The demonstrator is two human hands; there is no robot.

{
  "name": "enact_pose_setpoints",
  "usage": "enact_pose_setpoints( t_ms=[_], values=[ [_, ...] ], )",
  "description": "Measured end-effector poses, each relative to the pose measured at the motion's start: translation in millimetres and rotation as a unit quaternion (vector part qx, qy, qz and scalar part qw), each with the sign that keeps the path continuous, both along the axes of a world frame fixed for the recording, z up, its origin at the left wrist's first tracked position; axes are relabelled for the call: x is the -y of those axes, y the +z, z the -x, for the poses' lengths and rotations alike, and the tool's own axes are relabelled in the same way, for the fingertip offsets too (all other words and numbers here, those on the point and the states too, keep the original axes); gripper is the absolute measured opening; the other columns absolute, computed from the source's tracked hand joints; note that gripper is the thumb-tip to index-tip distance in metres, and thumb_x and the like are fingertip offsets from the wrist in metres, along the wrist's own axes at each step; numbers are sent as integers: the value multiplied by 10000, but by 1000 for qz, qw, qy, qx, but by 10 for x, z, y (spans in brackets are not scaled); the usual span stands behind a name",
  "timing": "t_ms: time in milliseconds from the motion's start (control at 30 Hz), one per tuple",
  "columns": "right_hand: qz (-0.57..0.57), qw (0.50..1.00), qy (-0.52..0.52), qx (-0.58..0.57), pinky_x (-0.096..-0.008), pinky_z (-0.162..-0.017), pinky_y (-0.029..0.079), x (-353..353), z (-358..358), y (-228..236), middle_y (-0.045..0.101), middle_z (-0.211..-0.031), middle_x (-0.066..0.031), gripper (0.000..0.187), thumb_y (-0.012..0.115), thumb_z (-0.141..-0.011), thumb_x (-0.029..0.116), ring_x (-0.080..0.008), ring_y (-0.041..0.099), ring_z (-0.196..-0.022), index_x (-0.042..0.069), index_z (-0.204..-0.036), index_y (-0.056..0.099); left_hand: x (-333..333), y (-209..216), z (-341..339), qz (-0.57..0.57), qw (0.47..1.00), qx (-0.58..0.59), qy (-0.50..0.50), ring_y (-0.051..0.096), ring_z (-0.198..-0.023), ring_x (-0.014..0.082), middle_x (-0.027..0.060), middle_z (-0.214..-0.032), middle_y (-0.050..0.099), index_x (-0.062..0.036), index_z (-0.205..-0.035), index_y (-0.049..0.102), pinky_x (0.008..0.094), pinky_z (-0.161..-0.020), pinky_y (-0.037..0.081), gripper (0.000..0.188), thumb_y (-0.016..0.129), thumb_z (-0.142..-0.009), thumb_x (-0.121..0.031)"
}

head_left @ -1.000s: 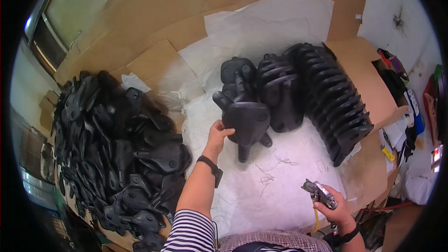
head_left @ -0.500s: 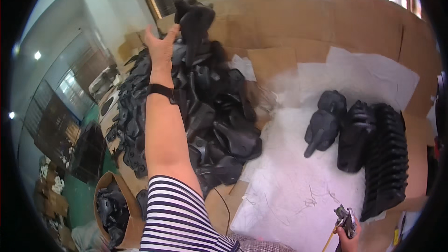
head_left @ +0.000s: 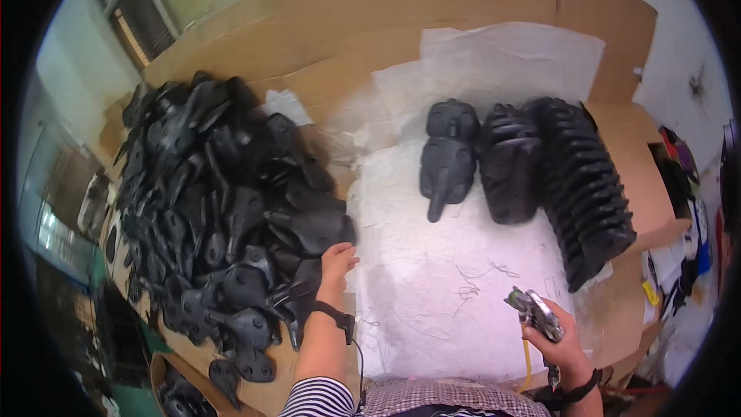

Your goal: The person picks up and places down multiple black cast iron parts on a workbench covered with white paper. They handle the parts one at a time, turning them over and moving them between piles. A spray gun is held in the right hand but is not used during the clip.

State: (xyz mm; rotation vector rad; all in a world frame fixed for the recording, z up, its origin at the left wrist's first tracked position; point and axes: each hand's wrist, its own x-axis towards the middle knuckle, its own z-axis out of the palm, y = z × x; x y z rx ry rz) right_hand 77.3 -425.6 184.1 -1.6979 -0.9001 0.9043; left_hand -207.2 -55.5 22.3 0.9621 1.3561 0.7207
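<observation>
Black moulded parts (head_left: 216,208) are heaped at ten o'clock from the left hand (head_left: 334,269), which is half curled, its hold, if any, impossible to tell; a nested row (head_left: 584,194) is set at twelve o'clock from the right hand (head_left: 562,344), closed around a spray gun (head_left: 538,316).

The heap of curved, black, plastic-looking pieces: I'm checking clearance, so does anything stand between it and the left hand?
Nothing visible does. The bare left hand is right beside the near right edge of the heap of curved, black, plastic-looking pieces; whether they touch, I cannot tell.
</observation>
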Motion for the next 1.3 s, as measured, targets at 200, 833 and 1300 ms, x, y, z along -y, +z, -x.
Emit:
enact_pose_setpoints(
  t_ms=[200, 833, 1300],
  values=[
    [-133, 981, -137, 21, -294, -721, 528, -150, -29, 477, 628, -897, -102, 583, 701, -791, 82, -149, 622, -773, -56, -1302, 454, -700, -150, -664, -63, 994, -33, -82, 609, -692, 151, 55, -889, 646, -23, -1063, 629, 263, -600, 457, 287, 681, -794, -108],
    [60, 994, -71, -49, -272, -731, 506, -461, -227, 305, 660, -859, -85, 552, 740, -774, 96, -127, 632, -786, -39, -1256, 509, -1572, -156, -2999, 25, 954, 143, -263, 609, -952, 254, 108, -1038, 636, 13, -1118, 579, 361, -884, 465, 354, 615, -768, 52],
    [0, 996, -83, 18, -274, -721, 511, -630, -194, 303, 655, -848, -98, 566, 721, -766, 36, -149, 636, -762, -28, -1278, 490, -2106, -70, -1984, 25, 906, 401, -133, 585, -1035, 307, 126, -1068, 641, 3, -1061, 596, 449, -987, 421, 379, 578, -684, 36]
  ],
)
